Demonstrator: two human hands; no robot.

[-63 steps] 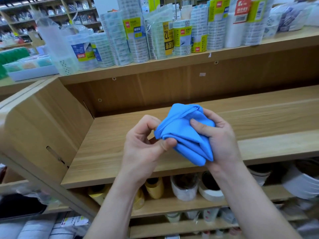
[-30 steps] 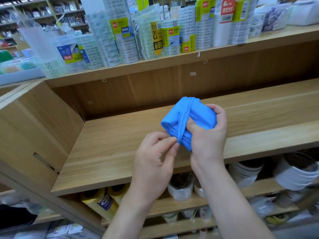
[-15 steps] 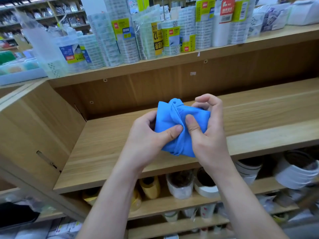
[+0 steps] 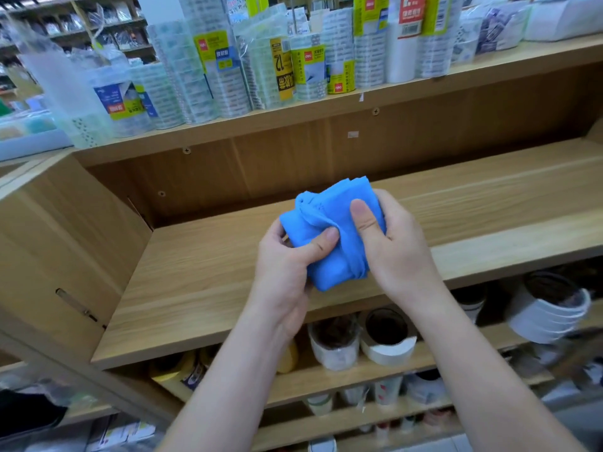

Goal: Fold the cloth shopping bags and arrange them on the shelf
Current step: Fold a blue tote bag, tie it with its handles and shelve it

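Both hands grip one bunched, bright blue cloth shopping bag (image 4: pixel 329 230) above the light wooden shelf board (image 4: pixel 202 282): the left hand (image 4: pixel 287 272) pinches its lower left (thumb on top), the right hand (image 4: pixel 391 249) wraps its right side.

Bare forearms (image 4: pixel 225 380) lead to left hand (image 4: pixel 284 272) and right hand (image 4: pixel 401 256).
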